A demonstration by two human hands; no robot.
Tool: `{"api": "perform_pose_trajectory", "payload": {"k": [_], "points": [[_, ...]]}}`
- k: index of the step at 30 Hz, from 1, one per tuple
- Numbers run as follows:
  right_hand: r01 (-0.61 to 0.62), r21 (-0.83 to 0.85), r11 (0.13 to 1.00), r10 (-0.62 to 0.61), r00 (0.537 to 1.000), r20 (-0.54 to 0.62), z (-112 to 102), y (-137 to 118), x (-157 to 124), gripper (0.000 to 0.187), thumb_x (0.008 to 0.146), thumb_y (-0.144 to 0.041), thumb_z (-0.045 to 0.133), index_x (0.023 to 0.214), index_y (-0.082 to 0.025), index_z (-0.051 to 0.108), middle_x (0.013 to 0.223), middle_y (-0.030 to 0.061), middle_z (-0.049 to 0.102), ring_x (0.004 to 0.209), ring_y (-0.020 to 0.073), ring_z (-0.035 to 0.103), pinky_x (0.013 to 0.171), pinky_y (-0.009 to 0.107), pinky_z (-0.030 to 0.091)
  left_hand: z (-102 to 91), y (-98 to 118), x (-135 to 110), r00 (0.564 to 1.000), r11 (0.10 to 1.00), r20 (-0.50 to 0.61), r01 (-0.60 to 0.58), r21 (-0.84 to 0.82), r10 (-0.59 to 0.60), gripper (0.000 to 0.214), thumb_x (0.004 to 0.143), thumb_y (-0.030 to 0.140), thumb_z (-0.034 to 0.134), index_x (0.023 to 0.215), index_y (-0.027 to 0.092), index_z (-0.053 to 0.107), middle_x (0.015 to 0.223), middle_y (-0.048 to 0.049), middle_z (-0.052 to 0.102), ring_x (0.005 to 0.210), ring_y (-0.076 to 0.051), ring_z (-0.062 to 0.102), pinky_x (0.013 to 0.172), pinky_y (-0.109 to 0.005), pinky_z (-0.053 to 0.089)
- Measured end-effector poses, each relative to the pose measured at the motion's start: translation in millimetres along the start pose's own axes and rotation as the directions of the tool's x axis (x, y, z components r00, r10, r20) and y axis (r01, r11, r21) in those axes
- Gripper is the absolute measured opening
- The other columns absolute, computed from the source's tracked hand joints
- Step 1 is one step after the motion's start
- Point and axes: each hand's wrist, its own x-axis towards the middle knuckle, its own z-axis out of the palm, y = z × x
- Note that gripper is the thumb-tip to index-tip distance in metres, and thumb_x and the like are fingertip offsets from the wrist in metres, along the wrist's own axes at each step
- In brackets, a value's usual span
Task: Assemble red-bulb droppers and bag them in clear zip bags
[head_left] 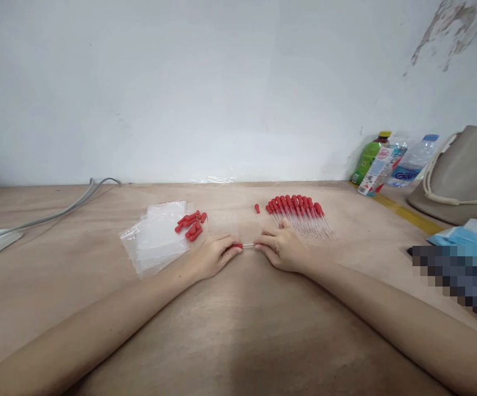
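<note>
Head view: left hand (214,257) pinches a red bulb (238,246), right hand (283,247) a clear tube (248,246), both in line over the worktop (238,330); bulb likely soft, tube light, stiff, perhaps brittle, best held near the bulb.

Both forearms are bare, the left forearm (118,312) out to the lower left corner of the view, the right forearm (395,308) out to the lower right. Each is slim and smooth in outline, narrowest at the wrist and broader toward the elbow. A small round spot (179,276) marks the left one above the wrist, with what look like fainter specks (111,331) farther up. The left hand (216,257) and right hand (287,248) are bare too, with slender fingers
</note>
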Motion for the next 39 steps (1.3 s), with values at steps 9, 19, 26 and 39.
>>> {"api": "perform_pose_trajectory", "payload": {"k": [9, 19, 26, 39], "points": [[-0.03, 0.291, 0.956, 0.041, 0.999, -0.03, -4, 0, -3, 0.012, 0.083, -0.022, 0.044, 0.084, -0.016, 0.054, 0.08, 0.0048, 0.059, 0.073, 0.0143, 0.051, 0.069, 0.027, 0.032, -0.2, 0, 0, 0.998, 0.996, -0.032, 0.045, -0.075, -0.048, 0.016, 0.085, 0.03, 0.05, 0.087, 0.019, 0.06, 0.08, -0.001, 0.063, 0.072, -0.013, 0.057, 0.066, -0.024, 0.042], [-0.037, 0.25, 0.968, 0.05, 0.998, -0.045, 7, -6, -1, 0.018, 0.086, -0.021, 0.041, 0.078, -0.016, 0.056, 0.073, 0.0014, 0.062, 0.061, 0.0107, 0.05, 0.069, 0.029, 0.026, -1.9, 0, 0, 1.0, 1.0, 0.027, 0.014, -0.023, -0.014, 0.016, 0.084, 0.029, 0.05, 0.09, 0.018, 0.061, 0.078, -0.0004, 0.063, 0.071, -0.012, 0.057, 0.065, -0.023, 0.042], [-0.109, 0.211, 0.971, 0.104, 0.994, 0.037, 10, -11, 3, 0.024, 0.088, -0.023, 0.038, 0.076, -0.016, 0.058, 0.066, 0.0012, 0.061, 0.059, 0.0112, 0.048, 0.068, 0.028, 0.026, -1.5, -1, -1, 0.999, 1.0, 0.041, 0.0, 0.016, 0.0, 0.016, 0.085, 0.029, 0.048, 0.088, 0.018, 0.06, 0.08, -0.0009, 0.063, 0.074, -0.014, 0.058, 0.066, -0.024, 0.042], [-0.205, 0.093, 0.974, 0.178, 0.954, 0.24, -29, 3, 13, 0.021, 0.08, -0.024, 0.046, 0.072, -0.018, 0.065, 0.068, 0.0025, 0.064, 0.064, 0.0131, 0.053, 0.065, 0.026, 0.029, 3.1, -2, -1, 0.984, 0.985, -0.084, 0.151, -0.08, -0.157, 0.037, 0.076, 0.031, 0.058, 0.107, 0.016, 0.046, 0.075, 0.0012, 0.055, 0.057, -0.01, 0.05, 0.054, -0.022, 0.042]]}}
